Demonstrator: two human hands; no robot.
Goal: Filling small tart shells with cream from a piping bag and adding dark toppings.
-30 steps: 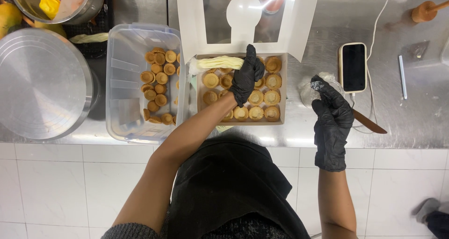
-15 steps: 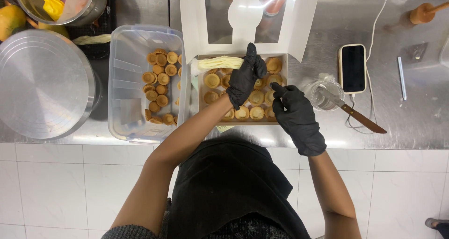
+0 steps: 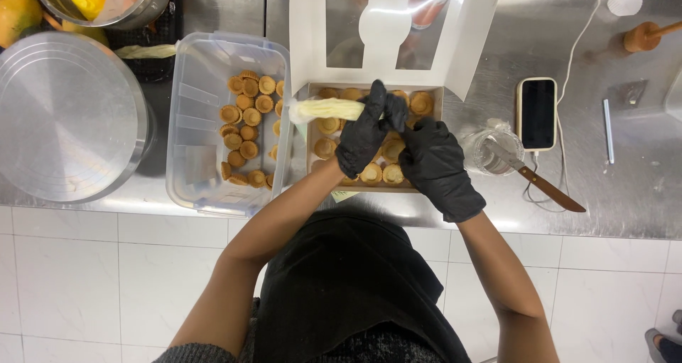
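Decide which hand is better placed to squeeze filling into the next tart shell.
Left. The left hand already grips the piping bag over the box; the right hand only rests beside the shells.

White windowed box (image 3: 455, 57) lies open at centre; dark-screened phone (image 3: 538, 114) lies to its right

On the counter (image 3: 625, 185) before me sits the open box (image 3: 312, 132) of tart shells (image 3: 325, 148), its lid raised behind it. My left hand (image 3: 362, 136) and right hand (image 3: 433, 165) are over the box, side by side, a piping bag (image 3: 327, 109) in my left grip. Left of the box stands a tub (image 3: 192, 121) of shells, further left a lidded pot (image 3: 67, 114). Right lie a jar (image 3: 490, 152), a knife (image 3: 547, 187) and a phone (image 3: 537, 113).
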